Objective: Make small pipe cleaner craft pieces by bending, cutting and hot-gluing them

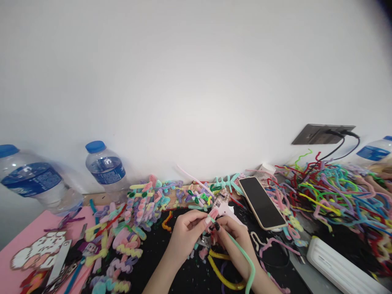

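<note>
My left hand (pixel 188 230) pinches a small pink pipe-cleaner piece (pixel 213 213) between thumb and fingers. Close beside it, my right hand (pixel 234 237) has its fingers closed on a mint-green pipe cleaner (pixel 246 255), whose long tail runs down over the right wrist. The fingertips of both hands meet, partly hiding where pink and green come together. A thin pale-pink strand (pixel 192 176) slants up and left above the hands. Just behind the fingers lies a pale-pink glue gun (pixel 226 210). Under the right hand curves a yellow pipe cleaner (pixel 219 275).
A phone (pixel 262 203) lies right of the hands, near a white oblong case (pixel 339 265). Tangled pipe cleaners (pixel 333 196) fill the right side. Finished twisted pieces (pixel 147 200) crowd the left and back. Bottles (pixel 105 167) stand by the wall; scissors (pixel 59 261) lie left.
</note>
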The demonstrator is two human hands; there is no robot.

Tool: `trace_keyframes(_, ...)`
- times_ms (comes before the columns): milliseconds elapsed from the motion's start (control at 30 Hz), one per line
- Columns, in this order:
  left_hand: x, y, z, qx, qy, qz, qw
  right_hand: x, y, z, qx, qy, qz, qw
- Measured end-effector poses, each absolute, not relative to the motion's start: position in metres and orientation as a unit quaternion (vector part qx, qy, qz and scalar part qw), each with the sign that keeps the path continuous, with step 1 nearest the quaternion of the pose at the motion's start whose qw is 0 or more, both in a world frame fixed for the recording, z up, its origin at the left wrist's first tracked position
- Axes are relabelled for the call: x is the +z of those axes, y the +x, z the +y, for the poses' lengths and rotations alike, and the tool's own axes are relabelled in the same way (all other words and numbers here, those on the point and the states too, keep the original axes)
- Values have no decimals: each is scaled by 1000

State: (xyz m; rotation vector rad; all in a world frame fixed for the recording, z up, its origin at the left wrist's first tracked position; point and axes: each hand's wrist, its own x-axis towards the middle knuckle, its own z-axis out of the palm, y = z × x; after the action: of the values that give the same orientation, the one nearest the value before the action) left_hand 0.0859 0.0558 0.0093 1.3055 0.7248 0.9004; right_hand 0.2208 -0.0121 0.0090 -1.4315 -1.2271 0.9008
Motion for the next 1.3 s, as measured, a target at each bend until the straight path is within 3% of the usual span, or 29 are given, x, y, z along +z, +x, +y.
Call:
trace_keyframes(567, 7, 86, 53, 384, 595, 309, 635, 14, 218, -13, 398, -583, -490, 511)
trace_keyframes(933, -1, 89, 52, 403, 685, 310, 522, 7, 218, -13, 385, -582, -512, 501)
trace_keyframes(1133, -1, 89, 53, 389, 664, 327, 549, 2, 220, -13, 345, -612, -527, 478)
trace_keyframes(1300, 7, 83, 58, 379, 599, 363, 605, 6, 224, -11, 227, -622, -587, 465)
